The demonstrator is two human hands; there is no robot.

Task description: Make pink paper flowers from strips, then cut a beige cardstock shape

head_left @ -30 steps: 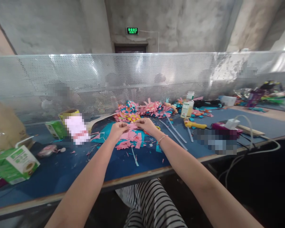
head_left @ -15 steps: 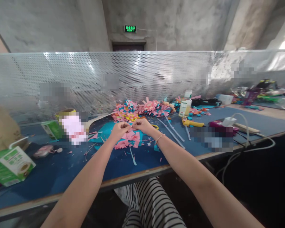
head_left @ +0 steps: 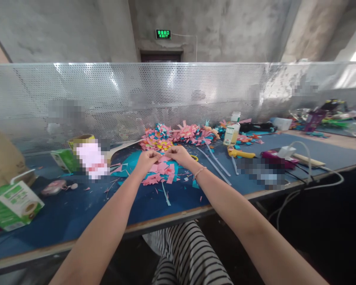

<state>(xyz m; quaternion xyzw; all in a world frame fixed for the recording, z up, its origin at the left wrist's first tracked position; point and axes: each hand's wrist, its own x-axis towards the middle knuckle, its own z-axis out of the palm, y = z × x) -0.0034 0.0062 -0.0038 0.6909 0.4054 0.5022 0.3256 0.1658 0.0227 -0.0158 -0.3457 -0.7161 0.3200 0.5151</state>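
Note:
My left hand [head_left: 148, 160] and my right hand [head_left: 178, 155] meet over the middle of the table, the fingertips of both pinched on a small pink paper piece [head_left: 163, 158]. Just below them lies a pile of cut pink paper strips [head_left: 160, 174], resting on a blue paper sheet [head_left: 130, 162]. Behind the hands sit pink, blue and yellow paper flowers [head_left: 157, 138], with another pink cluster [head_left: 188, 132] to their right. Beside my right hand shows the yellow handle loop [head_left: 194, 158] of what looks like scissors.
A yellow glue gun [head_left: 241, 153], clear glue sticks [head_left: 215, 164] and a bottle [head_left: 231, 134] are on the right, near a purple power strip [head_left: 277, 158] with a white cable. At left stand a lit phone [head_left: 91, 158] and a green-white carton [head_left: 17, 206]. A perforated metal screen [head_left: 106, 99] closes the back.
The two hands stay together on the pink paper piece, with only slight finger movement. The view has shifted a little.

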